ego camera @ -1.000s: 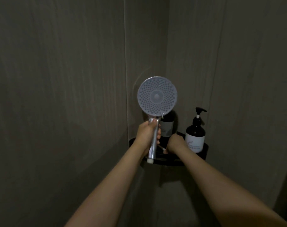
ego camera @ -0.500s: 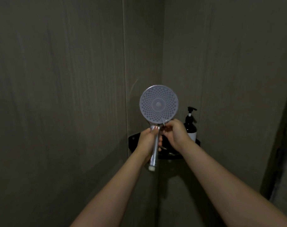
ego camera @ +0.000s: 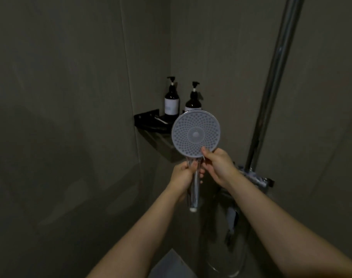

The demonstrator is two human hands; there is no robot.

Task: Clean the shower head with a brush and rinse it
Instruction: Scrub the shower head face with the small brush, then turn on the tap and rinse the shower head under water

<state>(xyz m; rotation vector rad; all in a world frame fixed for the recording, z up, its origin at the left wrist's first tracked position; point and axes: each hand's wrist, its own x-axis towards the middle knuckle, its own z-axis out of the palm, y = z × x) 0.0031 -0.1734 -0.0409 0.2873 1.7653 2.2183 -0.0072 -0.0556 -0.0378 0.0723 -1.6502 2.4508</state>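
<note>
Left hand wraps the handle of the shower head, held up just in front of the corner shelf. Right hand pinches something thin at its lower rim, possibly the brush; too dim to tell. Risk: a wet handle twisting loose under scrubbing pressure.

Dim grey-brown tiled walls meet at a corner; a chrome vertical rail runs up the right wall.
</note>
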